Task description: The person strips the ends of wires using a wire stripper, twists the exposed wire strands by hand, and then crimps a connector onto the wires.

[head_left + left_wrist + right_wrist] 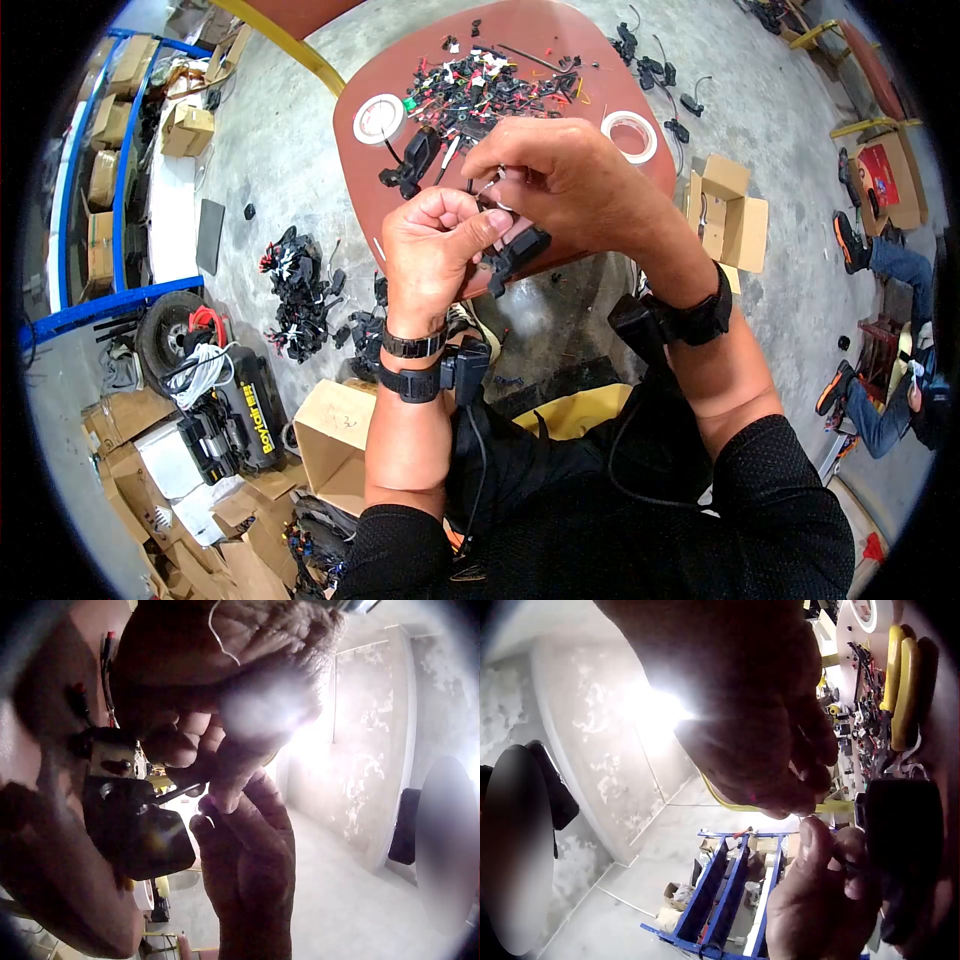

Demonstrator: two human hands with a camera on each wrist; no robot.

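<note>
Over the near edge of the red-brown table (360, 150), my two hands meet at a thin cable (178, 793) that comes out of a black plastic housing (522, 258). The left hand (430, 245) pinches the cable between thumb and forefinger. My right hand (580, 180) bends down from above, its fingertips pinching the fine wire ends (492, 183) just past the left thumb. In the left wrist view the housing (139, 832) shows beside the meeting fingers. Part of the wire is hidden by the fingertips.
A heap of cut connectors and wires (490, 90) covers the table's far side, between two tape rolls (380, 118) (630, 135). Yellow-handled pliers (900, 690) lie near the heap. Another black housing (412, 165) sits left. Boxes (728, 212) and black parts (300, 290) lie on the floor.
</note>
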